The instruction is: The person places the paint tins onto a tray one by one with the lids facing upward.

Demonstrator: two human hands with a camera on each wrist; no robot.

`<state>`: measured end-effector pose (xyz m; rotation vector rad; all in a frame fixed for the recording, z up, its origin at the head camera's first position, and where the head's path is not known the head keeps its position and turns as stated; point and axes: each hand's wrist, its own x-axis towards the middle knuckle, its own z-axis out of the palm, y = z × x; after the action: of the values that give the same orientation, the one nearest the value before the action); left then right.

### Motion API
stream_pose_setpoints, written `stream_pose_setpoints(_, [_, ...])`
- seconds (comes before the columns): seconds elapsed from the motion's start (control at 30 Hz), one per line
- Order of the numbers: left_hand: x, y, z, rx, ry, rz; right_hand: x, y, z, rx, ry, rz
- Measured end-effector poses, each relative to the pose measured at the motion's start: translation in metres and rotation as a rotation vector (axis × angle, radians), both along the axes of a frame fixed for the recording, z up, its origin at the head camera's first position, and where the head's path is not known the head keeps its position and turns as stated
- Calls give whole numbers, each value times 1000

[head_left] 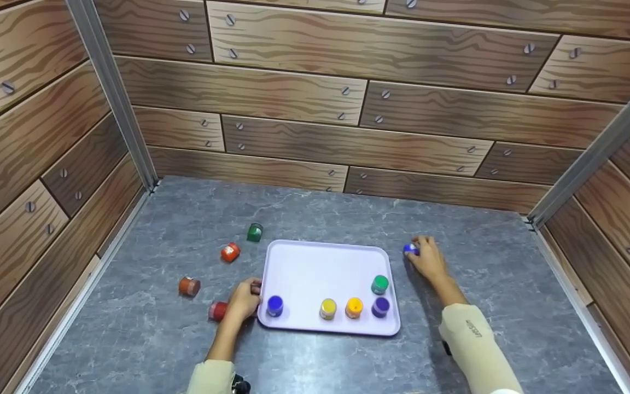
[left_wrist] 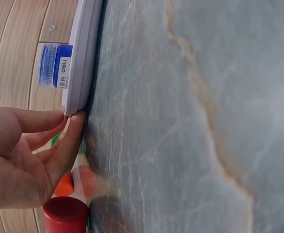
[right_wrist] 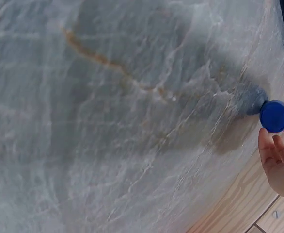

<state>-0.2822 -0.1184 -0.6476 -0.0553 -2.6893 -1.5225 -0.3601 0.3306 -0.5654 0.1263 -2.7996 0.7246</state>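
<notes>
My left hand [head_left: 244, 300] pinches the left rim of a pale lilac tray [head_left: 315, 262], thumb above and fingers beneath, as the left wrist view shows. On the tray stand a blue-violet paint jar [head_left: 275, 306] near that hand, a yellow jar [head_left: 328, 309], an orange-yellow jar [head_left: 354, 307], a purple jar [head_left: 380, 307] and a green jar [head_left: 380, 284]. Right of the tray, my right hand [head_left: 430, 261] holds a blue paint jar [right_wrist: 274, 116] between thumb and fingers. A red jar [head_left: 217, 311] lies beside my left hand, partly hidden by it in the head view.
Left of the tray lie a brown jar [head_left: 189, 287], an orange-red jar [head_left: 230, 252] and a dark green jar [head_left: 255, 232]. Wood-patterned walls [head_left: 293, 93] with metal corner posts [head_left: 121, 93] enclose the grey marbled surface [head_left: 129, 328] on the left, back and right.
</notes>
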Motion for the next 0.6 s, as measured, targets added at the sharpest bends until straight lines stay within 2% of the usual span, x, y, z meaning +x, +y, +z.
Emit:
stream_pose_setpoints(0.1, [-31, -9, -64, -19, 84, 5, 3, 1, 1, 6, 12, 48])
stream_pose_setpoints(0.13, [-35, -10, -72, -37, 67, 16, 3, 1, 1, 2, 19, 64])
stream_pose_setpoints(0.2, [-38, -10, -76, -40, 62, 25, 4, 2, 1, -7, 39, 102])
stream_pose_setpoints(0.23, [-35, -8, -66, -44, 38, 30, 4, 2, 1, -13, 50, 121])
stream_pose_setpoints(0.27, [-32, -9, -62, -18, 58, 12, 4, 3, 2, -17, 61, 134])
stream_pose_setpoints(0.3, [-23, -7, -42, -13, 37, 14, 4, 3, 2, -16, 73, 149])
stream_pose_setpoints(0.37, [0, 0, 7, -13, -18, 21, 5, 4, 3, 1, 94, 177])
stream_pose_setpoints(0.4, [10, 4, 25, -12, -20, 25, 5, 5, 4, 15, 99, 189])
stream_pose_setpoints(0.47, [24, 8, 53, -7, -22, 24, 5, 6, 5, 53, 106, 209])
stream_pose_setpoints(0.5, [32, 13, 70, -30, -71, 41, 5, 7, 5, 74, 110, 217])
stream_pose_setpoints(0.53, [35, 14, 75, -31, -73, 40, 6, 7, 5, 91, 111, 222])
stream_pose_setpoints(0.6, [35, 15, 75, -36, -77, 39, 6, 8, 6, 124, 115, 227])
